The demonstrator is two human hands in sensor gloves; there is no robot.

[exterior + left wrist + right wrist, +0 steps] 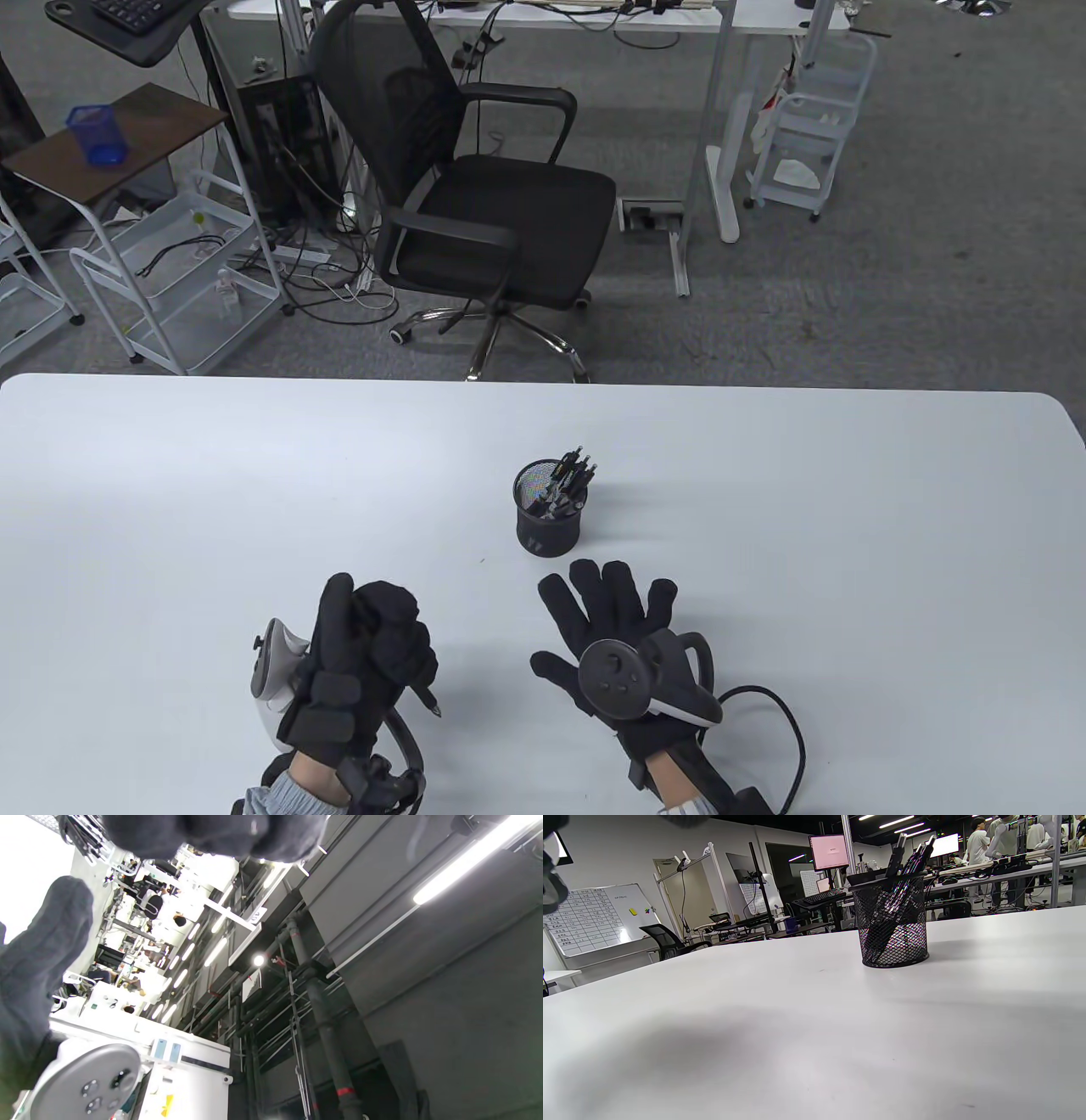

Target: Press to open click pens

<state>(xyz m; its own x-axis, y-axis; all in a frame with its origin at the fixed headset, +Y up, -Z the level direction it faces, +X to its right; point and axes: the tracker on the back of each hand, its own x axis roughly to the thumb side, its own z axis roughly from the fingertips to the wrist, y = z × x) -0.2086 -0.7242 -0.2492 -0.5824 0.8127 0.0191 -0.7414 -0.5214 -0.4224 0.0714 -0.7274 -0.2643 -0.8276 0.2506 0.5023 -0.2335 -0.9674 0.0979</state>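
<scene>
A white table [254,475] seen from above, with two gloved hands entering from the near edge. The left hand [365,654] is turned palm up and curled into a fist around one pen [427,701]; only the pen's pointed end shows, sticking out of the fist on the side toward the other hand and angled down at the table. The thumb stands straight up beside the curled fingers, not on the pen's hidden button end. The right hand [615,624] lies flat, palm down, fingers spread and straight, holding nothing, its fingertips just short of a black mesh cup [549,518]. The cup stands upright near the table's middle and holds several more pens [570,480], leaning together with their tops above the rim. The step in hand appears to be clicking the one held pen; whether its tip is already out cannot be told at this size. The next move likely calls for the thumb to come down on the button end while the fist keeps the barrel steady. The right hand is well placed to draw another pen from the cup.
</scene>
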